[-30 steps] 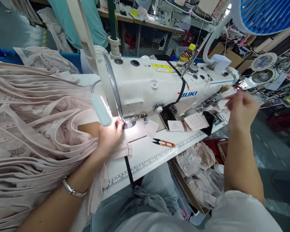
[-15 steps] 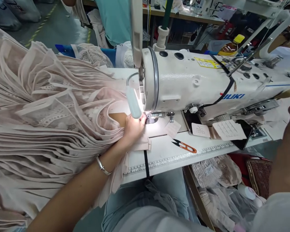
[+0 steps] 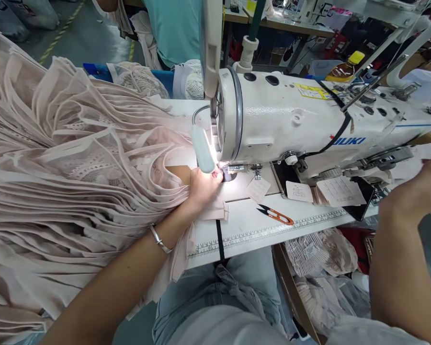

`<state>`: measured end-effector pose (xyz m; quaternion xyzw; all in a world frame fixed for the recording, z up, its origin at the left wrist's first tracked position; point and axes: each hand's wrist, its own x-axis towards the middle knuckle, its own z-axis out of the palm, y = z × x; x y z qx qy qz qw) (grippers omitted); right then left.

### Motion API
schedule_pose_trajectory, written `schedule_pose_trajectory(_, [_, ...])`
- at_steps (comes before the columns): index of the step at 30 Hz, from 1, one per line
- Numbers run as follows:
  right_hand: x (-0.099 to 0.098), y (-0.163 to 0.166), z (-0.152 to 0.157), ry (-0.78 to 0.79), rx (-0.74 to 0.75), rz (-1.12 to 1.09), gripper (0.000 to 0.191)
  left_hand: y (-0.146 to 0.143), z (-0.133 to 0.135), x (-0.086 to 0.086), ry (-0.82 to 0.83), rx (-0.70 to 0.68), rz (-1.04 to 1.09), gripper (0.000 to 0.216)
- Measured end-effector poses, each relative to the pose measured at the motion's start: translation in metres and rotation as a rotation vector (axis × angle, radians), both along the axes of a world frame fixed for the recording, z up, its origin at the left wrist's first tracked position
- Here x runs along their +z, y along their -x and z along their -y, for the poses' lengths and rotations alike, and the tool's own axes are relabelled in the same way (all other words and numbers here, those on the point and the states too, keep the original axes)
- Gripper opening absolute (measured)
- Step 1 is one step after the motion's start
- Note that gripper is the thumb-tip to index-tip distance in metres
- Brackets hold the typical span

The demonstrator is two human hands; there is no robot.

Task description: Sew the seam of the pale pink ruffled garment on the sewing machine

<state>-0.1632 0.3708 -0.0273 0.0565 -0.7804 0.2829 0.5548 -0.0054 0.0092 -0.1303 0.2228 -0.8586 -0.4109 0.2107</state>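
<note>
My left hand [image 3: 205, 186] is closed, its fingertips pressed on pale pink fabric [image 3: 215, 210] right beside the presser foot [image 3: 230, 173] of a white sewing machine [image 3: 273, 120]. A lit lamp head [image 3: 203, 149] hangs over these fingers and hides part of them. To the left, a large heap of pale pink lace-trimmed garment pieces [image 3: 75, 191] spreads over the table and touches my forearm. My right hand [image 3: 425, 184] is raised at the right edge, near the machine's far end. Its fingers are partly cut off by the frame, so their hold is unclear.
Orange thread snips [image 3: 276, 214] lie on the table near its printed ruler edge [image 3: 251, 237]. Paper tags [image 3: 339, 191] rest on a dark tray below the machine arm. Bagged garments [image 3: 319, 287] sit under the table. A person in teal [image 3: 174, 31] is beyond the table.
My right hand and forearm have come further into view at the right edge. The whole view has shifted slightly; my left hand stays at the presser foot.
</note>
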Motion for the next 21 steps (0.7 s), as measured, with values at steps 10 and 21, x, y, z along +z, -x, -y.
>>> schedule_pose_trajectory(10, [-0.059, -0.086, 0.042, -0.198, 0.440, 0.023, 0.011, -0.001, -0.001, 0.007, -0.092, 0.015, 0.018, 0.022])
schedule_pose_trajectory(21, [-0.070, -0.126, 0.098, -0.288, 0.712, 0.201, 0.015, 0.000, -0.001, 0.007, -0.090, 0.013, 0.042, 0.024])
